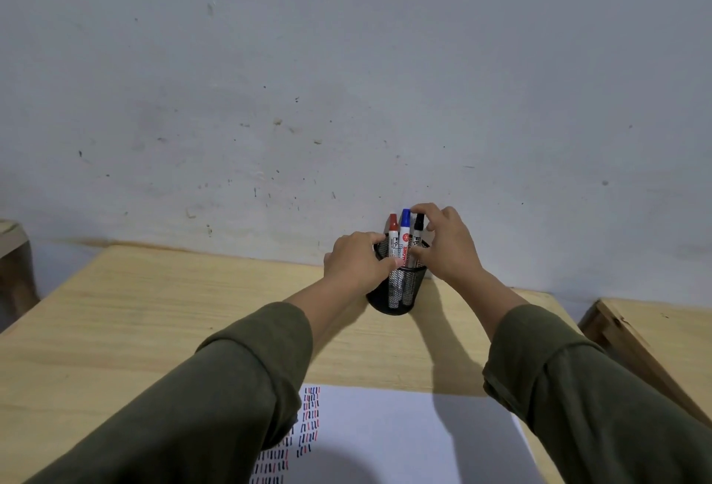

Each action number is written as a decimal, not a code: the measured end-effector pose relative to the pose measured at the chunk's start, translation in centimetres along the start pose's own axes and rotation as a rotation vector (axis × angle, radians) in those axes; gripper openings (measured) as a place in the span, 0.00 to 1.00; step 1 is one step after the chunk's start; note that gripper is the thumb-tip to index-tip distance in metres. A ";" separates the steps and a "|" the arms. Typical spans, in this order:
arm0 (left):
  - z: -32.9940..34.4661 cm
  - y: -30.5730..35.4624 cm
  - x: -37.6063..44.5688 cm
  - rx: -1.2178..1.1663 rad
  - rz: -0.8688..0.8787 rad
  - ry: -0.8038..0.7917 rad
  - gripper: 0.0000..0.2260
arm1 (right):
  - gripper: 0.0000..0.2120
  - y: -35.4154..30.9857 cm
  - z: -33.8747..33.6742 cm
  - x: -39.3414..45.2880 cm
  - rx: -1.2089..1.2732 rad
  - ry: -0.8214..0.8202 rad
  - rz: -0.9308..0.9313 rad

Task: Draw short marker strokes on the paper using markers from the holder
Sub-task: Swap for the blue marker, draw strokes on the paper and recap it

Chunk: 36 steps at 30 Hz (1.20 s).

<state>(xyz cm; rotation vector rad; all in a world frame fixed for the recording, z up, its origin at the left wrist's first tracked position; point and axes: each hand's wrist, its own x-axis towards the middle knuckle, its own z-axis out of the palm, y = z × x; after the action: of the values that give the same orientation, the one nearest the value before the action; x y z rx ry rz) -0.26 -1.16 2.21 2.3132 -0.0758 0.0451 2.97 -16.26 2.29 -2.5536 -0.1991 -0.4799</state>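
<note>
Both arms in olive sleeves reach across the table (162,314) to a black mesh holder (400,287) standing at the far edge, close against the scuffed grey wall (346,79). The left hand (356,266) is wrapped around the holder's left side, fingers over the rim, gripping it. The right hand (449,240) is up at the marker tops, its fingertips closed around the cap of the black marker (418,229), which stands at the right inside the holder. Next to it, in the middle, stands the blue marker (404,237), and at the left the red marker (393,237); all three are upright and capped, their lower bodies showing through the mesh. Nearer the person, the paper (404,437) lies flat on the table, its left part covered with rows of short red, blue and black strokes (308,422), partly hidden under the left sleeve. A second wooden surface (662,333) sits off to the right.
</note>
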 end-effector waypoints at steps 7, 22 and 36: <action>-0.1 0.2 -0.2 0.010 -0.005 -0.009 0.24 | 0.29 0.2 0.1 0.3 -0.073 -0.026 -0.009; 0.1 0.2 -0.4 -0.012 0.005 0.032 0.24 | 0.20 -1.2 -0.7 -1.5 0.286 0.071 0.012; -5.6 6.0 -4.8 -0.702 0.144 0.067 0.14 | 0.22 -7.8 -8.6 -6.2 0.840 0.128 -0.019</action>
<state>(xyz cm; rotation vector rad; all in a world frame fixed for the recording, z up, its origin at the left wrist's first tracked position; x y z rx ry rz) -5.49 -0.93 10.12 1.6003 -0.1914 0.1444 -7.17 -14.39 10.49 -1.6986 -0.3017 -0.4423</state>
